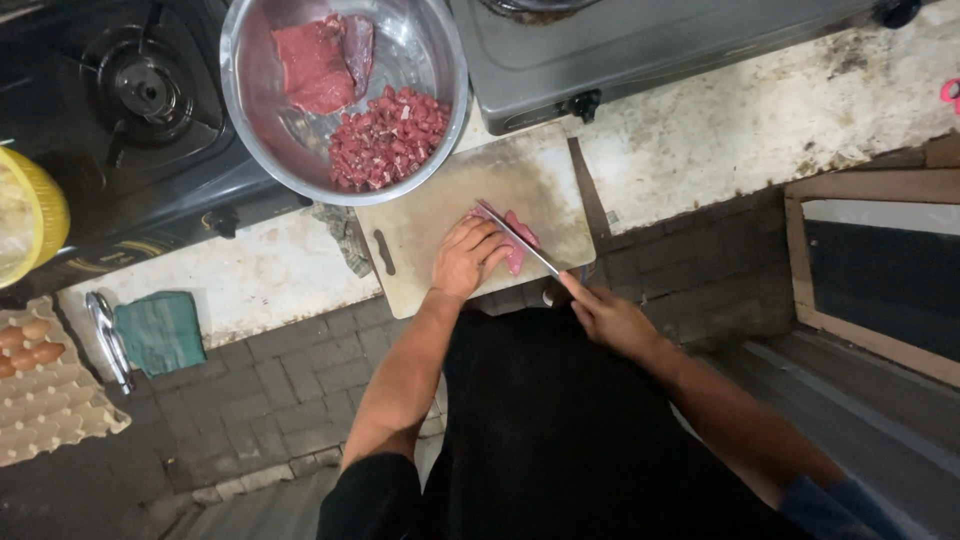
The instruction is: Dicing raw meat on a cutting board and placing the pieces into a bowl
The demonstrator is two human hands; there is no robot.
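Worn and stained, the pale table runs along above a brick front, and the person stands close against it in dark clothes. Nearest to them, the right hand is closed around the handle of a knife, index finger stretched toward the blade, which angles up and left across the meat. The left hand lies curled on top of a piece of raw pink meat, fingertips pressing it flat on the cutting board. The board overhangs the table's front edge a little.

That meat looks soft, wet and slippery, so I'd judge it needs pinning from above with bent fingers kept just clear of the blade, much as the left hand sits now. It should be light and floppy, with no stiffness to lift it by.

Off to the left on the table lie a folded green cloth and a pair of metal tongs, with an egg tray holding a few brown eggs beyond them. Farther back, touching the board's upper edge, a steel bowl holds diced red meat and one big uncut slab. Behind it sit a black gas stove on the left and a grey stove on the right, and a yellow container shows at the far left edge.
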